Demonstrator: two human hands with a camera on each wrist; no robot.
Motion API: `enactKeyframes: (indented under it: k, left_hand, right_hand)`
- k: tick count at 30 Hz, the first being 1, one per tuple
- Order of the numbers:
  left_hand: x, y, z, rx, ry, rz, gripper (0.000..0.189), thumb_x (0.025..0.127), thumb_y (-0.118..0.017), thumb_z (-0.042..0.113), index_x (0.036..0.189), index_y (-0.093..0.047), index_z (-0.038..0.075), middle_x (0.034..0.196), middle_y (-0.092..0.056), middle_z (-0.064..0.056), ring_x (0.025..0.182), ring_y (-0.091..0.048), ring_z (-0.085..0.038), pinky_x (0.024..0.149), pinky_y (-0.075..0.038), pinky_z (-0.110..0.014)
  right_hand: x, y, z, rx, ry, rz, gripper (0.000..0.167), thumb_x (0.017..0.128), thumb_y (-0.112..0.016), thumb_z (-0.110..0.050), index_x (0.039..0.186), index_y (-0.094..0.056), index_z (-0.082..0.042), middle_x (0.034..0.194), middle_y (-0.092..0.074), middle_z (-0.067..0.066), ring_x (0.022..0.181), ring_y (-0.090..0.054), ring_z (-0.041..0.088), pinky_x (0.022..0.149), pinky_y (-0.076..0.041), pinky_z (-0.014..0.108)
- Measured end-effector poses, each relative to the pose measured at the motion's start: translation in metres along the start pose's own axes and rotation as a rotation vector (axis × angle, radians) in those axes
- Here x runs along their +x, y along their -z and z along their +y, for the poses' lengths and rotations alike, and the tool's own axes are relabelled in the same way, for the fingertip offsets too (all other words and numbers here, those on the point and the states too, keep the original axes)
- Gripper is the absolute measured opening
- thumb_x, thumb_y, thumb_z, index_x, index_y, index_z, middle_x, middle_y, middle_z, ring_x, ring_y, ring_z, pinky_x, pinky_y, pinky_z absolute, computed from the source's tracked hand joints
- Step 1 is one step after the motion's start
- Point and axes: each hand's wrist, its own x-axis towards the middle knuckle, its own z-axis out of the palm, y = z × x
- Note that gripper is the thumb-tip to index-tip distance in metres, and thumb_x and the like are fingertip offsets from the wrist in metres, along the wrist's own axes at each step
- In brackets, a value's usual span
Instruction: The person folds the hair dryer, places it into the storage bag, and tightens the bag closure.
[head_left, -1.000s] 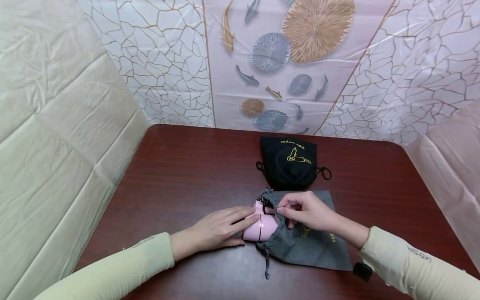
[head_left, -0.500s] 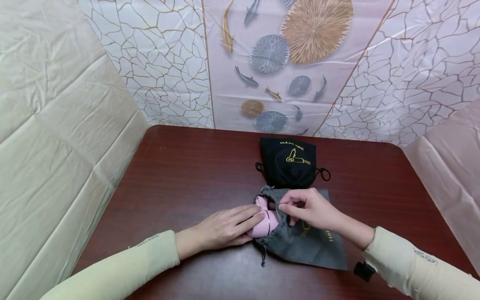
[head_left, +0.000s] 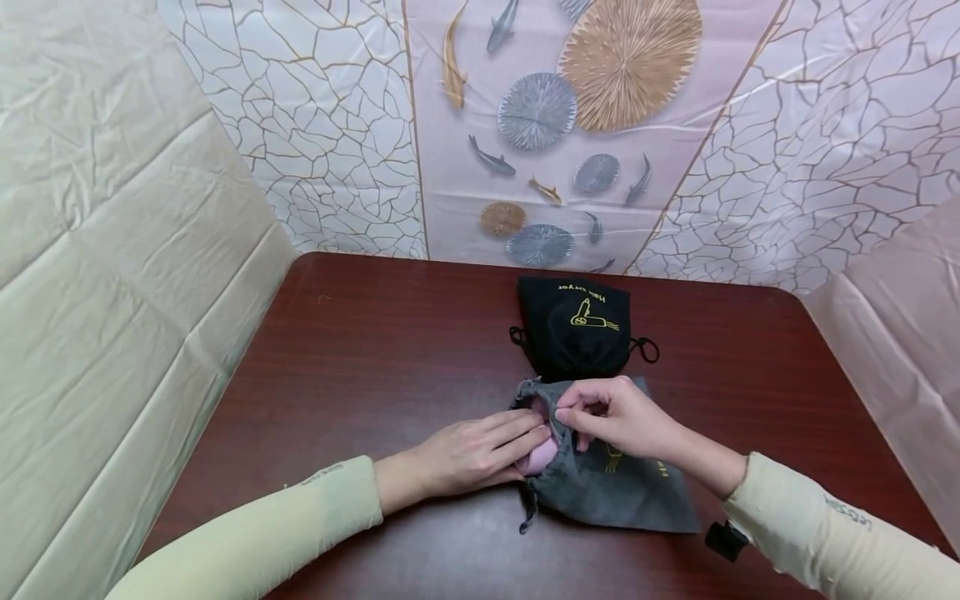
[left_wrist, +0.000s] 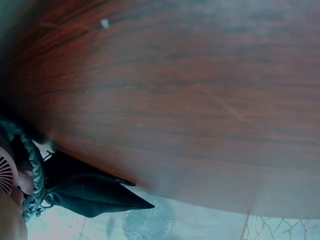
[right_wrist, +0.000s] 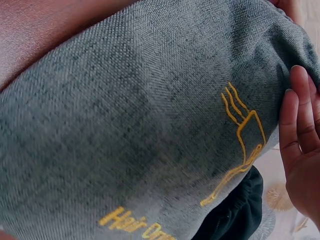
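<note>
A pink hair dryer (head_left: pixel 542 457) lies partly inside a grey drawstring bag (head_left: pixel 622 500), its rear end sticking out of the mouth. My left hand (head_left: pixel 480 450) holds that end, fingers over the top and thumb at the near side. The left wrist view catches the dryer's round vent (left_wrist: pixel 6 172) close to the bag's gathered rim (left_wrist: pixel 36 165). With thumb and index finger, my right hand (head_left: pixel 615 419) pinches the upper edge of the bag's mouth. Yellow lettering and a dryer drawing (right_wrist: pixel 245 135) mark the grey cloth. The rest of the dryer is hidden in the bag.
Just behind the grey bag lies a black drawstring bag (head_left: pixel 573 329) with a yellow hair dryer print and cord loops at its sides. Both rest on a dark red-brown table (head_left: pixel 375 333). Patterned cloth (head_left: pixel 540 200) hangs behind the table's far edge.
My left hand has moved right with the hair dryer, which has slid deeper into the grey bag; less pink shows. My right hand stays at the bag's mouth.
</note>
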Motion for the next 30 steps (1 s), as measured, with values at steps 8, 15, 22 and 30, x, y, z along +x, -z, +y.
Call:
enactKeyframes:
  k: [8,15,22,30]
  left_hand:
    - [-0.005,-0.012,0.000,-0.057,0.064,-0.035,0.061,0.095,-0.082,0.033,0.143,-0.063,0.001,0.141,-0.066,-0.015,0.132,-0.064,-0.025,0.112,-0.050,-0.032]
    - [-0.010,-0.004,-0.003,-0.089,0.114,-0.069,0.062,0.095,-0.082,0.034,0.145,-0.063,0.003,0.141,-0.067,-0.014,0.132,-0.064,-0.023,0.112,-0.050,-0.032]
    - [-0.009,0.011,-0.024,-0.107,0.251,-0.074,0.059,0.094,-0.084,0.034,0.143,-0.065,0.006,0.139,-0.068,-0.009,0.127,-0.066,-0.021,0.107,-0.054,-0.034]
    - [-0.001,0.019,-0.049,-0.144,0.430,-0.205,0.063,0.092,-0.085,0.038,0.146,-0.065,0.012,0.141,-0.066,-0.005,0.127,-0.065,-0.021,0.105,-0.055,-0.041]
  right_hand:
    - [-0.003,-0.002,0.008,0.001,-0.051,-0.021,0.011,0.104,-0.068,-0.006,0.102,-0.076,-0.012,0.076,-0.073,-0.002,0.061,-0.071,0.015,0.054,-0.058,0.035]
    - [-0.004,-0.003,0.011,0.000,-0.064,-0.046,0.010,0.105,-0.067,-0.007,0.103,-0.076,-0.010,0.076,-0.073,0.000,0.063,-0.071,0.016,0.054,-0.057,0.033]
    - [-0.003,-0.003,0.009,-0.003,-0.092,-0.048,0.010,0.105,-0.067,-0.008,0.103,-0.076,-0.010,0.077,-0.073,-0.001,0.064,-0.072,0.016,0.054,-0.057,0.033]
    - [0.000,-0.008,0.010,0.001,-0.062,-0.057,0.010,0.105,-0.066,-0.008,0.103,-0.076,-0.010,0.079,-0.073,-0.001,0.064,-0.071,0.015,0.059,-0.061,0.037]
